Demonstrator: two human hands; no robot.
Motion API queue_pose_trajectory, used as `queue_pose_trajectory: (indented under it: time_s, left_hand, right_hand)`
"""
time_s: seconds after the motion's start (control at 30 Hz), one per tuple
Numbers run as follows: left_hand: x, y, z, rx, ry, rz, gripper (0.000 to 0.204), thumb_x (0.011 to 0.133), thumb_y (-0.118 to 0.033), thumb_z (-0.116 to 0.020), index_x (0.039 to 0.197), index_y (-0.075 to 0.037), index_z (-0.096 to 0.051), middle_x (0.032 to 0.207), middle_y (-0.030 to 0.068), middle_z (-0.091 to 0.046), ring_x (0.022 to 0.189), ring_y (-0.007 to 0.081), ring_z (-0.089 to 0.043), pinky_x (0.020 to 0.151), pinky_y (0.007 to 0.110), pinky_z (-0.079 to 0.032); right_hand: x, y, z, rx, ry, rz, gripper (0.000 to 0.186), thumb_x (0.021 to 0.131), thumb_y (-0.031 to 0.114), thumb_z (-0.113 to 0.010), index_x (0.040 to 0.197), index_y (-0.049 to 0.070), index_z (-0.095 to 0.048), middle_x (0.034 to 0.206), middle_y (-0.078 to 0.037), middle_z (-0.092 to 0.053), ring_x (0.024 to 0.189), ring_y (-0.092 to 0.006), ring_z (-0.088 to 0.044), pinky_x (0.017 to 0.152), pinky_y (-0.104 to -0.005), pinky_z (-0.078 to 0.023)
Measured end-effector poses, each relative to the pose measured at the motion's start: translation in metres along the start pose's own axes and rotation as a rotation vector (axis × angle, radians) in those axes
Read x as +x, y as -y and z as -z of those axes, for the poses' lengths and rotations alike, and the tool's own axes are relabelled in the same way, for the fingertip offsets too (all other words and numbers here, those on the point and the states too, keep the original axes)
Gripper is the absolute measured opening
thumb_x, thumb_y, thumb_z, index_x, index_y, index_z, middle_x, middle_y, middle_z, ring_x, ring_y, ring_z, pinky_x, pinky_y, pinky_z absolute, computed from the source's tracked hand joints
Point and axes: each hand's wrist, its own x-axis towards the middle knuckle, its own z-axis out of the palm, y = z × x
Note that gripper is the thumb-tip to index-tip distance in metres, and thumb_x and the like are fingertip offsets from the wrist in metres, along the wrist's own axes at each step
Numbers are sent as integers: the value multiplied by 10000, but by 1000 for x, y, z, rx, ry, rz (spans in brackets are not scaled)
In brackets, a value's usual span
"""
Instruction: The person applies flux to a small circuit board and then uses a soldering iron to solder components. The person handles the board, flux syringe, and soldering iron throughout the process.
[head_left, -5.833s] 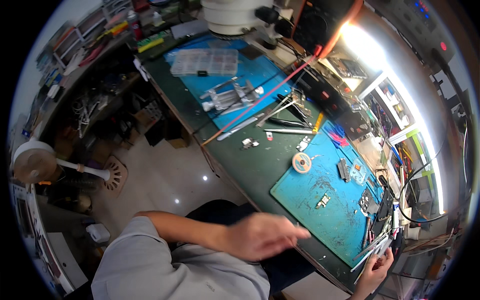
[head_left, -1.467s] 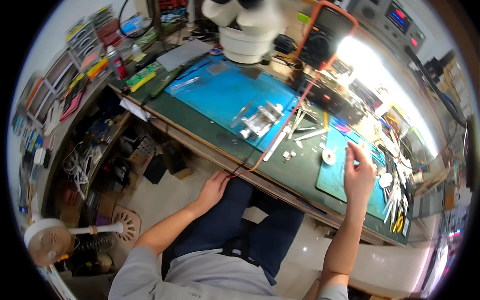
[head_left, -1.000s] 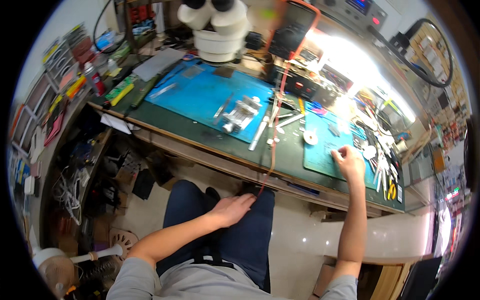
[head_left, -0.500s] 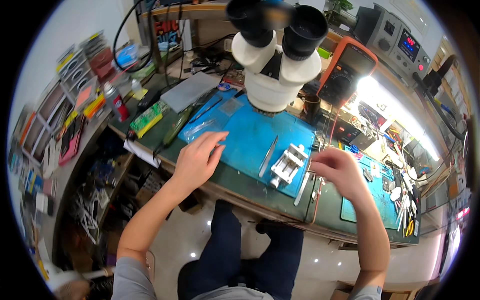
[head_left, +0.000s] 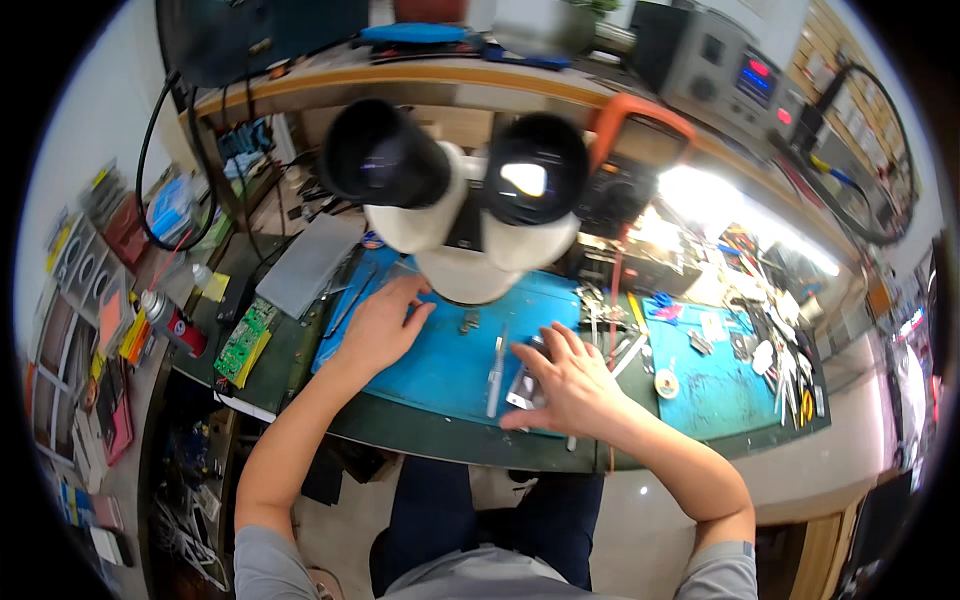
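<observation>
My left hand point(head_left: 385, 325) hovers over the left part of the blue mat point(head_left: 440, 375), beside the microscope head. Its thumb stands apart from the fingers, and nothing shows in them. My right hand point(head_left: 570, 385) spreads over a small metal clamp holder point(head_left: 524, 388), thumb on the near side and fingers on the far side, hiding much of it. Whether it touches the holder is hard to tell. Silver tweezers point(head_left: 495, 378) lie just left of the holder. Between the hands, a small dark grey piece point(head_left: 469, 321) rests on the mat.
The white microscope point(head_left: 470, 235) with black eyepieces stands over the mat's far side. A green circuit board point(head_left: 245, 340) and a spray can point(head_left: 174, 323) are at left. At right lie a round tin point(head_left: 666, 383) and several hand tools. An orange multimeter point(head_left: 640, 140) leans behind.
My right hand has moved left from the tools onto the clamp holder, fingers spreading. The small grey piece now shows on the mat. My view has shifted, raising the back shelf into sight.
</observation>
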Motion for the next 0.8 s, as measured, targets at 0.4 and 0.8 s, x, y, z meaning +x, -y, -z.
queue_pose_trajectory:
  time_s: [0.4,0.8]
  left_hand:
    - [-28,-36,18,18,120,-33,466,913,-121,-670,1354,-35,-545,1147,142,-675,934,252,-696,824,392,-541]
    - [-24,-23,9,49,135,-38,444,925,-151,-658,1348,-70,-551,1141,131,-682,936,274,-699,817,411,-551]
  right_hand:
    - [-1,23,0,-58,-38,-206,860,739,597,-756,1349,26,-551,1152,-181,-630,1117,-366,-568,862,-468,-535]
    - [-15,19,0,52,-283,-67,907,667,511,-794,1324,-59,-538,1142,-179,-630,1100,-351,-555,924,-422,-493]
